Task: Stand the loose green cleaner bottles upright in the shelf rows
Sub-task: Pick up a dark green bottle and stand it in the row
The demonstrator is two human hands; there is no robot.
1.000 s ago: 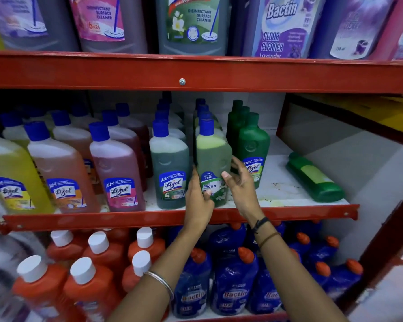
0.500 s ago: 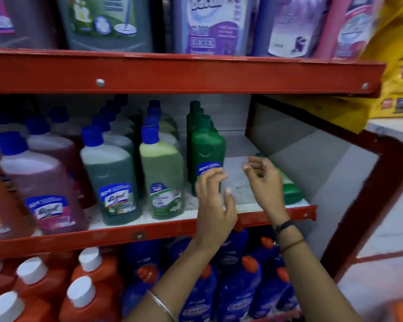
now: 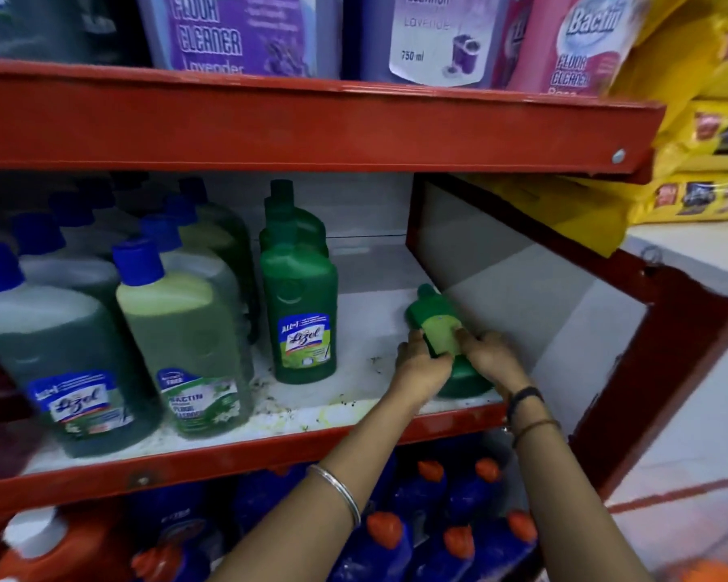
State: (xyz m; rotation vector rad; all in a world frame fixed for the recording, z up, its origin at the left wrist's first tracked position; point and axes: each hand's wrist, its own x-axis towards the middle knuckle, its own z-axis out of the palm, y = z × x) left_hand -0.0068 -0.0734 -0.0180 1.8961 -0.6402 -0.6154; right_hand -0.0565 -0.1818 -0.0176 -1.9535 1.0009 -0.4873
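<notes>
Left hand [image 3: 421,365] and right hand [image 3: 490,359] both clasped around lying green bottle [image 3: 438,325], cap pointing away from hands, upright green bottle row [image 3: 299,296] left of left hand, on white shelf [image 3: 366,371]

On the middle red metal shelf [image 3: 236,449], a lying dark green plastic cleaner bottle [image 3: 433,312] rests at the right end, its cap pointing far and its base near the front edge, with the left hand [image 3: 419,365] on its left side and the right hand [image 3: 490,357] on its right. To its left, apart from it, a row of upright dark green plastic bottles [image 3: 299,312] runs from near to far. Further left stand rows of blue-capped clear plastic bottles [image 3: 186,329], and orange-capped blue plastic bottles [image 3: 433,535] stand on the shelf below.
</notes>
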